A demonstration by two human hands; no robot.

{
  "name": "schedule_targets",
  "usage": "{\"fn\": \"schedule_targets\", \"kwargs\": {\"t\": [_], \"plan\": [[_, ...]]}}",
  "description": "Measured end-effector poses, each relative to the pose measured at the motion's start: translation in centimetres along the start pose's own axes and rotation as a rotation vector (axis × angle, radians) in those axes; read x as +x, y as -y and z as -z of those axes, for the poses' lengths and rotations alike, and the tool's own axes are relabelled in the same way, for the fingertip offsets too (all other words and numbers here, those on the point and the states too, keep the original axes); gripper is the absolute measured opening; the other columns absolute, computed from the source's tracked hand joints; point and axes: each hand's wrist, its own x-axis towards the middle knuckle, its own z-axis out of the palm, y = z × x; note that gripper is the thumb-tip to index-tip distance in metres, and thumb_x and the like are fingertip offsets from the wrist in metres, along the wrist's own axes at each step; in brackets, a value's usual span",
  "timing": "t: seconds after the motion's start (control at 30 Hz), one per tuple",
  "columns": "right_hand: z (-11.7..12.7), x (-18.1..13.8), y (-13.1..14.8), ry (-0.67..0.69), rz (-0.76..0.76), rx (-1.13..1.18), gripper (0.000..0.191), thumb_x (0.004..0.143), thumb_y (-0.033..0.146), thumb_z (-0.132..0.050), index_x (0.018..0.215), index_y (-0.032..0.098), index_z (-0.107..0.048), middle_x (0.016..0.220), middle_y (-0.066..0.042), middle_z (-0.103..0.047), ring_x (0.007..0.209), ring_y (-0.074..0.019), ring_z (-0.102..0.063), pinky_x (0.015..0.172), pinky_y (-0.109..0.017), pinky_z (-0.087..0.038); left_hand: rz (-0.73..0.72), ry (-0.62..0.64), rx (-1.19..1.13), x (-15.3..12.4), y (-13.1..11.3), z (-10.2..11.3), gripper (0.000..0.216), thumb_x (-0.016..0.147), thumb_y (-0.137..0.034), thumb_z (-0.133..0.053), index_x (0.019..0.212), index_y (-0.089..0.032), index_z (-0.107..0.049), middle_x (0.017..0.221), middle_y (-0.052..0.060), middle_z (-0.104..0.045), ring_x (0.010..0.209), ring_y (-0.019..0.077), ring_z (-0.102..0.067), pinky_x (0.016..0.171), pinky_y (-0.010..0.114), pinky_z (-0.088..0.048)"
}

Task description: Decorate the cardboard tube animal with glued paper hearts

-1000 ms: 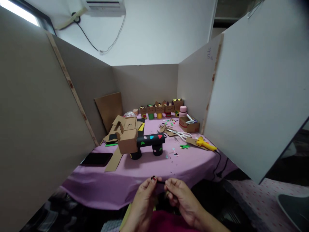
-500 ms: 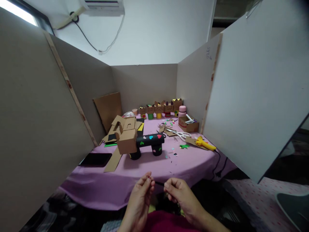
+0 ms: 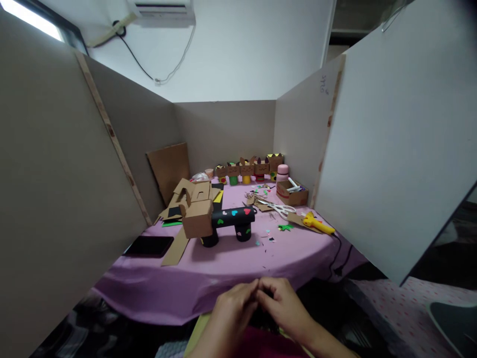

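My left hand (image 3: 235,304) and my right hand (image 3: 278,298) meet at their fingertips, low in front of the table's near edge. Both are closed in a pinch. The thin black strip seen stretched between them a moment ago is now hidden behind the fingers. Beyond my hands stands a cardboard-and-paper animal, with a boxy brown head (image 3: 197,219) and a black tube body (image 3: 234,217) bearing coloured hearts. Two short black tube legs hold it up, and a small black loop sticks out at its right end.
White-handled scissors (image 3: 278,209), a yellow glue gun (image 3: 318,223) and a cardboard box (image 3: 292,195) lie to the right. A dark tablet (image 3: 149,246) and cardboard pieces (image 3: 175,248) are left. Several small cardboard animals (image 3: 247,170) line the back. Panels (image 3: 223,122) enclose the table.
My hands have come together, the left moving right and turning its back upward. The black strip between them has gone out of sight. The things on the table have not moved.
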Motion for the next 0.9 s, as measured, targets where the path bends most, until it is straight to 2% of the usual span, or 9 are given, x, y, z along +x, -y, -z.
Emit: {"fn": "schedule_targets", "kwargs": {"t": [0.1,0.23,0.37,0.5,0.63,0.9], "plan": [[0.2,0.1,-0.4,-0.002,-0.063,-0.043,0.02,0.074,0.018,-0.058,0.055,0.017,-0.064,0.048,0.003,-0.055,0.049,-0.0134,-0.046,0.05,-0.024,-0.032,0.062,-0.022,0.007,0.3,0.5,0.0,0.025,0.067,-0.011,-0.064,0.082,-0.029,-0.075,0.073,0.004,-0.073,0.066,0.0202,-0.063,0.063,0.021,-0.044],[0.7,0.3,-0.8,-0.004,-0.126,-0.01,0.021,0.071,0.023,-0.062,0.051,0.018,-0.06,0.045,0.004,-0.051,0.045,-0.0115,-0.041,0.046,-0.024,-0.028,0.129,-0.08,-0.021,0.3,1.2,0.0,0.016,0.066,-0.014,-0.065,0.065,-0.027,-0.075,0.063,0.005,-0.071,0.06,0.0191,-0.06,0.059,0.021,-0.04],[1.6,0.4,-1.0,0.039,-0.174,0.114,0.032,0.075,0.042,-0.06,0.055,0.017,-0.056,0.045,0.005,-0.048,0.044,-0.0101,-0.038,0.047,-0.023,-0.028,0.206,-0.075,-0.034,0.2,2.0,-0.2,0.013,0.072,-0.025,-0.062,0.067,-0.022,-0.074,0.063,0.005,-0.069,0.06,0.019,-0.059,0.057,0.022,-0.041],[1.9,0.5,-1.2,0.056,-0.238,0.249,0.041,0.073,0.056,-0.058,0.059,0.017,-0.054,0.045,0.006,-0.046,0.042,-0.008,-0.033,0.045,-0.022,-0.024,0.295,-0.035,-0.193,0.2,2.3,-0.6,0.019,0.072,-0.03,-0.06,0.066,-0.015,-0.069,0.056,0.003,-0.063,0.053,0.0157,-0.054,0.052,0.022,-0.039],[1.5,0.5,-1.3,0.055,-0.292,0.333,0.045,0.068,0.061,-0.059,0.06,0.017,-0.054,0.044,0.007,-0.046,0.04,-0.007,-0.03,0.043,-0.022,-0.021,0.37,-0.035,-0.327,0.3,2.3,-0.8,0.022,0.067,-0.033,-0.065,0.063,-0.012,-0.066,0.047,-0.001,-0.055,0.045,0.0111,-0.045,0.047,0.021,-0.034],[1.3,0.6,-1.0,0.055,-0.303,0.368,0.048,0.064,0.064,-0.062,0.059,0.017,-0.054,0.044,0.007,-0.046,0.039,-0.0066,-0.029,0.043,-0.023,-0.019,0.449,0.022,-0.43,0.5,2.7,-0.9,0.036,0.063,-0.047,-0.067,0.063,-0.01,-0.068,0.046,-0.002,-0.051,0.041,0.0077,-0.037,0.043,0.02,-0.026]]}}
